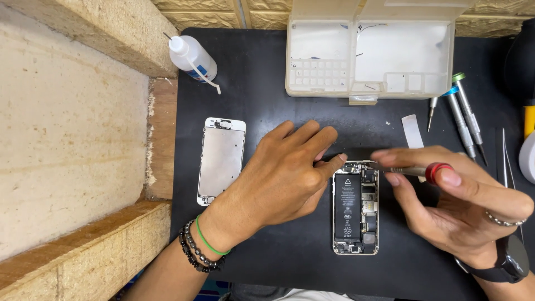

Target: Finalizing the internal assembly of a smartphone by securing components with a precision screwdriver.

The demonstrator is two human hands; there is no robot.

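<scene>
Black rubber-like mat (267, 78) covers the desk; pale wooden ledges (72, 134) on the left. Off-white plastic parts tray (370, 56) at the far edge, lid up: small grid compartments look empty, bigger ones hold only a few thin dark bits, too small to identify.

Opened silver smartphone body (355, 207) lies centre-right on the mat, black battery (346, 207) on its left side, boards and shields exposed at right. Detached screen panel, metal back plate up, (220, 160) lies apart to the left. So the screen is already off; battery and internals not yet removed.

Left hand (284, 175) rests loosely spread and empty, fingertips touching the phone's top-left corner. Right hand (457, 203) pinches a red-capped precision screwdriver (415, 170), tip at the phone's top edge.

Smaller items: white squeeze bottle with needle nozzle (192, 57) top left, three spare screwdrivers (460, 114) right, tweezers (504, 159) just beyond, small white strip (413, 131) near the tray.
</scene>
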